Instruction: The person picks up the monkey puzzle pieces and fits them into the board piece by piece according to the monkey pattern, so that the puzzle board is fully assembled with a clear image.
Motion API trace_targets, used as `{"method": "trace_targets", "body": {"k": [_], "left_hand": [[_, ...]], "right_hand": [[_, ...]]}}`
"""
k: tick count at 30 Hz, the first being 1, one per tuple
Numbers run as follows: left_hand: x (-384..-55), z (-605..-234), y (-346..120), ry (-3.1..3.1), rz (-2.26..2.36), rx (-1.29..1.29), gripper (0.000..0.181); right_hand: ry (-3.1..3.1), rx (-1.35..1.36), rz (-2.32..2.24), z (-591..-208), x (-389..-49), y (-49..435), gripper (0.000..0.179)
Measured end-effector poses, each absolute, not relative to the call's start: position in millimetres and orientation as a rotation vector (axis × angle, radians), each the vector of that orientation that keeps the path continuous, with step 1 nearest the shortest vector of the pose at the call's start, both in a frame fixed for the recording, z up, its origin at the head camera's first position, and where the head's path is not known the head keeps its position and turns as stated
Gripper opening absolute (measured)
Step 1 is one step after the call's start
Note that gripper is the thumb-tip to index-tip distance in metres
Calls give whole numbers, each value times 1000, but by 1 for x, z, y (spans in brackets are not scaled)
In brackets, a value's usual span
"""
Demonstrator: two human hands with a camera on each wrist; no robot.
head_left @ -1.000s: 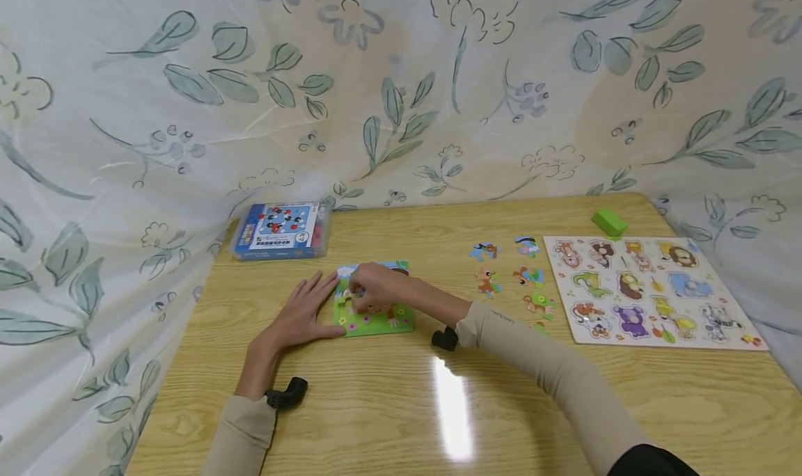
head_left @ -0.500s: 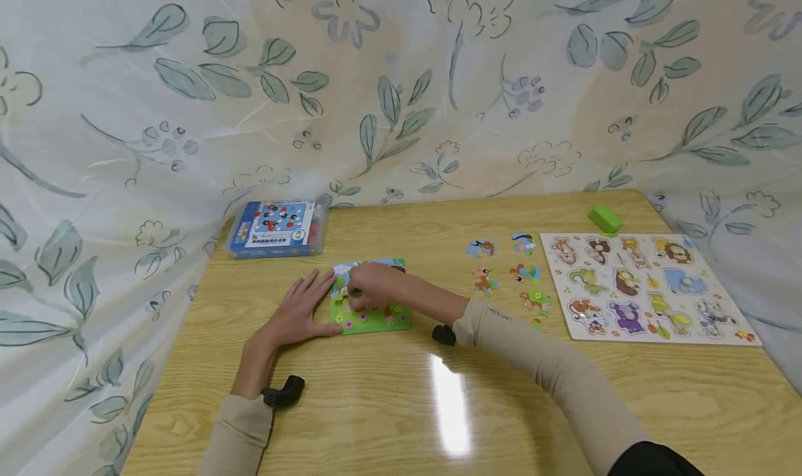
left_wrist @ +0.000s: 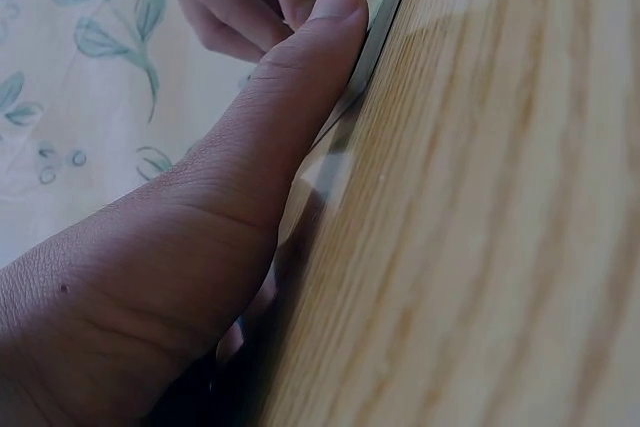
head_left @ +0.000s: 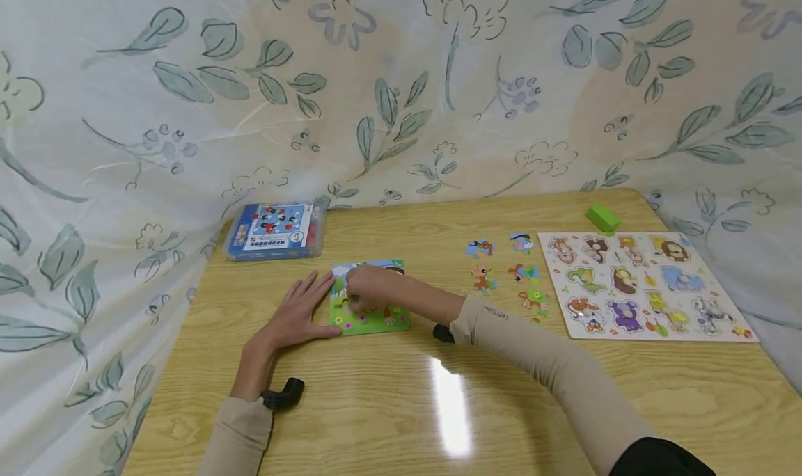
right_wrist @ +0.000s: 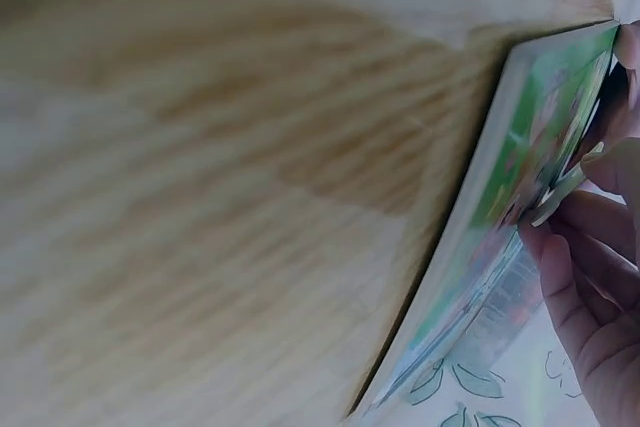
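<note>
1. Main thing here: the small puzzle board [head_left: 376, 327], lying flat on the wooden table [head_left: 363, 406], a bit left of centre, with both hands at it.
2. Grip check: my right hand [head_left: 376, 288] is curled over the board, thumb and fingers pinching a thin piece [right_wrist: 563, 195]. My left hand [head_left: 299, 316] isn't gripping anything; the fingers are spread fairly straight at the board's left side, thumb at the near corner.
3. How I reckon the piece handles: next to no weight, stiff, probably thin wood or thick card. I'd pinch it by the edges, go easy on any skinny tabs, and not squeeze hard.
4. The board itself looks light and rigid, so it could skate if shoved. I'd brace it at the rim, about where the left hand is, and keep off the slots.
5. Head cam basically loses the pinched piece under the knuckles; right wrist cam shows it, angled to the board. Left wrist cam gives the thumb against the board's edge. Only head cam gets the loose pieces [head_left: 482, 280] off to the right.
6. Right wrist cam's dim and smeary, so I can't tell what's printed on the piece or whether it's touching the board.
</note>
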State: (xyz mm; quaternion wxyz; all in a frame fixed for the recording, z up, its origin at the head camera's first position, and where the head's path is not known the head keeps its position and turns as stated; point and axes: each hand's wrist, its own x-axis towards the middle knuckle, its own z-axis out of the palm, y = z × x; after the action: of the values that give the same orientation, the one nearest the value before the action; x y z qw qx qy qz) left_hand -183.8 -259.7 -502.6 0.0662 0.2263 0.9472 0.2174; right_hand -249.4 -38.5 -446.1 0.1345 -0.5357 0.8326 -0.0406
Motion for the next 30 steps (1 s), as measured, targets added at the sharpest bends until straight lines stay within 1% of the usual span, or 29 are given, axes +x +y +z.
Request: {"method": "trace_targets", "body": {"k": [5,12,15,21,30], "left_hand": [[-182,-502,-260,2852,659,681,104],[-182,-502,-262,2858,649,673,104],[-181,-502,-262,2858,649,665,104],[-180,-503,-260,2842,660,681,104],[-182,-503,-259,2864,657,678,103]], "right_hand": [[2428,-1550,-84,-446,-248,-40,21],[2456,-1590,-34,-447,-246,-44,27],[2470,-1629,7,-448,-244,-45,25],[2481,-1734,145,-452,-240,-44,37],[2497,-1753,252,-449,-241,-47,26]]}}
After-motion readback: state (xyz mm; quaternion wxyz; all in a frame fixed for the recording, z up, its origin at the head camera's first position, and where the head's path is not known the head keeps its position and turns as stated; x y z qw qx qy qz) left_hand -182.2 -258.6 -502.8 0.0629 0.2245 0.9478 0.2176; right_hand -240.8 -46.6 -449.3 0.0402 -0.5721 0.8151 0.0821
